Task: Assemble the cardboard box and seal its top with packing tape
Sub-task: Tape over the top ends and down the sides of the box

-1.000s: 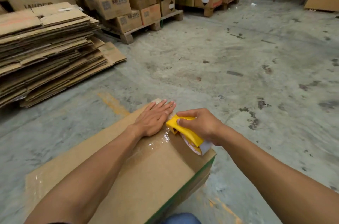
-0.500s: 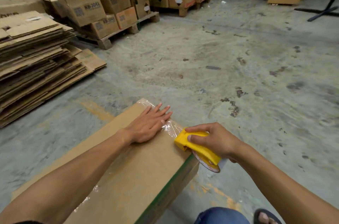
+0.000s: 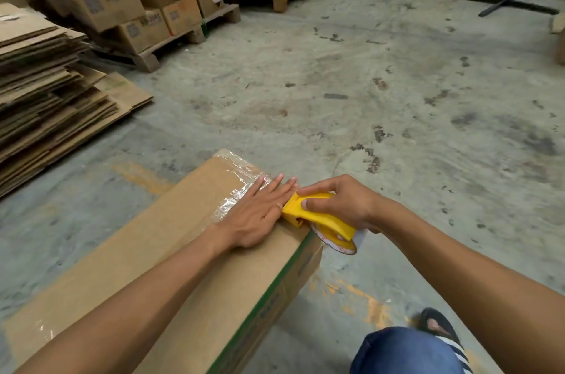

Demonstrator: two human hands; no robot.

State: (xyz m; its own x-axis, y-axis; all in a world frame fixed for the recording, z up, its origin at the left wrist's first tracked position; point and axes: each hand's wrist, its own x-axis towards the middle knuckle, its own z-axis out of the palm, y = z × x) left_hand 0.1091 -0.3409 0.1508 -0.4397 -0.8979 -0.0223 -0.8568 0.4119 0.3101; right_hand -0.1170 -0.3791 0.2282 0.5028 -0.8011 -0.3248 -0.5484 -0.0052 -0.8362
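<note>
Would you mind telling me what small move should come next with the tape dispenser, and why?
Probably tilt the yellow tape dispenser, held by the right hand, to cut the tape at the box edge. It sits at that edge, and the flat left hand pins the tape strip beside it.

A single wide-angle view, worn at head height, looks forward and steeply down over both forearms. It sits close above the long brown cardboard box (image 3: 171,251), whose top fills the lower left, and the stained grey concrete floor (image 3: 367,83) runs away to the upper edge. Straight lines bow toward the frame's borders. The far end takes in a stack of flattened brown cardboard sheets (image 3: 46,92) at left
</note>
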